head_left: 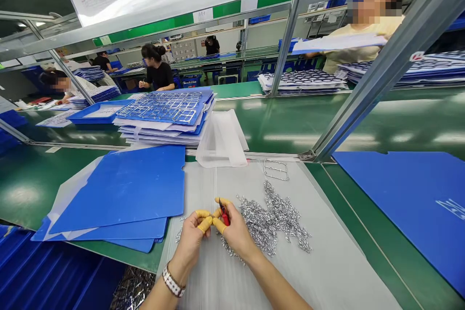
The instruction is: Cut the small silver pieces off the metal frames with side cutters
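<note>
My left hand (191,238) and my right hand (235,232) meet over a grey sheet (308,281), with yellow cots on the fingertips. My left thumb and forefinger are pinched together at the right hand's fingertips; whatever lies between them is too small to make out. Held in my right hand are small red-handled nippers (224,215), their dark tip pointing up and away. Beside that hand spreads a heap of small shiny metal pieces (259,223). A few more pieces lie near my left hand. Farther back on the sheet rests a thin metal frame (276,169).
Blue plastic sheets (127,193) lie at left, another blue sheet (407,193) at right. Behind stands a stack of metal frames on blue sheets (163,109), beside a blue tray (100,112). A slanted metal post (378,72) rises at right. Several people work beyond.
</note>
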A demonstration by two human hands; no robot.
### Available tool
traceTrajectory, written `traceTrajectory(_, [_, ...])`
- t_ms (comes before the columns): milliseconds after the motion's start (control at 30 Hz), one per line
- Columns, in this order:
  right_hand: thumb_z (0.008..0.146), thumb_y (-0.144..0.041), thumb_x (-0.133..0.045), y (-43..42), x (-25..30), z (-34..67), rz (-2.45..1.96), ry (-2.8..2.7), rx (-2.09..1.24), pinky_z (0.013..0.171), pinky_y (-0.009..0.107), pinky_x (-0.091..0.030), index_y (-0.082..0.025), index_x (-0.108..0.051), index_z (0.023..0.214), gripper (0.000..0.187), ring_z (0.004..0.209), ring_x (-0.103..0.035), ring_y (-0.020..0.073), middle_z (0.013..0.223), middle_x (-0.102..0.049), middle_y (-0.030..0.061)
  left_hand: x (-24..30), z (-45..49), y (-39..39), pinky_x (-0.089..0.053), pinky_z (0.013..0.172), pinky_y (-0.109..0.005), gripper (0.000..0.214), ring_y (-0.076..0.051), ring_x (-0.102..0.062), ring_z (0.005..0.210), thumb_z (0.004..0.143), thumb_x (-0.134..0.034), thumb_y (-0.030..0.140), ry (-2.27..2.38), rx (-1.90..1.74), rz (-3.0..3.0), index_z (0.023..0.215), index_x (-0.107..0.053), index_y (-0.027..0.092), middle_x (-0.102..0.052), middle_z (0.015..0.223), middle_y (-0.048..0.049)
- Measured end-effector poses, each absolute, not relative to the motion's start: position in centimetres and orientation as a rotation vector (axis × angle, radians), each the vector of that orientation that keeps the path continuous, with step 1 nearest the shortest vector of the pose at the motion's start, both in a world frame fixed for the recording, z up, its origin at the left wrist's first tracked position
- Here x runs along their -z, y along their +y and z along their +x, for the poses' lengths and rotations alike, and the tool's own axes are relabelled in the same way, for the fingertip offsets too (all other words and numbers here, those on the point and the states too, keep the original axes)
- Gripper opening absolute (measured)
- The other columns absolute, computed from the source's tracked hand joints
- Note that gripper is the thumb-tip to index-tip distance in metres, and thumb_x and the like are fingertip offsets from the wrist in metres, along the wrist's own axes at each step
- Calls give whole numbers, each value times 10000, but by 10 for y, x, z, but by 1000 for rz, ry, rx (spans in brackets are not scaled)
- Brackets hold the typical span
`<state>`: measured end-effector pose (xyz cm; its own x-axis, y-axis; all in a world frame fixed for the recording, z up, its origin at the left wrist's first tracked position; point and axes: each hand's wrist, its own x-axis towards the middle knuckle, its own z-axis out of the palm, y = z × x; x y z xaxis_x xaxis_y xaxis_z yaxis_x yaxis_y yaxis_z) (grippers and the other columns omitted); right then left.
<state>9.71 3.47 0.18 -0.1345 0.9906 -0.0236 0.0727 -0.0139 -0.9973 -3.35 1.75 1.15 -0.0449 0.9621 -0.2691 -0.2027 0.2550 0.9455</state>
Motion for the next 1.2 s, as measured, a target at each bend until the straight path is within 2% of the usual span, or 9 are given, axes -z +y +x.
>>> traceTrajectory(167, [716, -221, -549, 32, -13, 101, -1261, -1439, -1202, 763, 333, -458, -200, -496, 1130, 417, 773, -596, 162, 837, -633, -3, -9, -35, 18, -297, 501, -208, 276, -67, -416, 490, 635, -738, 371, 1231, -1136, 862, 770, -646, 147, -545, 600, 31])
traceTrajectory(367, [702, -199, -534, 29, -27, 123, -1407, -1731, -990, 720, 316, -434, -228, -549, 1031, 330, 774, -595, 176, 846, -647, 4, -13, -30, 19, -338, 521, -212, 259, -96, -459, 556, 617, -753, 352, 1248, -1128, 950, 765, -695, 147, -635, 708, -26])
traceTrajectory(567, [719, -170, -527, 22, -32, 155, -1549, -2147, -653, 698, 302, -389, -215, -572, 891, 183, 805, -582, 205, 842, -648, 41, -15, -21, 19, -438, 684, -278, 249, -179, -567, 732, 633, -738, 378, 1221, -1143, 1080, 769, -723, 170, -681, 783, -62])
traceTrajectory(667, [714, -141, -527, 18, -34, 164, -1551, -2217, -628, 695, 293, -380, -219, -574, 880, 189, 801, -585, 202, 833, -651, 41, -14, -20, 19, -448, 730, -300, 225, -195, -573, 770, 644, -733, 377, 1195, -1148, 1148, 747, -728, 177, -674, 791, -66])
traceTrajectory(867, [712, -140, -530, 16, -34, 168, -1518, -2267, -613, 678, 288, -374, -219, -578, 889, 200, 791, -588, 203, 817, -650, 38, -15, -24, 19, -444, 712, -304, 158, -190, -564, 751, 750, -656, 333, 1137, -1145, 1442, 792, -736, 203, -654, 761, -63])
traceTrajectory(1200, [695, -116, -532, 16, -37, 167, -1508, -2276, -607, 649, 279, -371, -225, -588, 845, 194, 747, -580, 195, 783, -640, 31, -15, -27, 18, -451, 700, -313, 162, -200, -569, 750, 773, -638, 330, 1151, -1106, 1550, 833, -744, 224, -650, 771, -73])
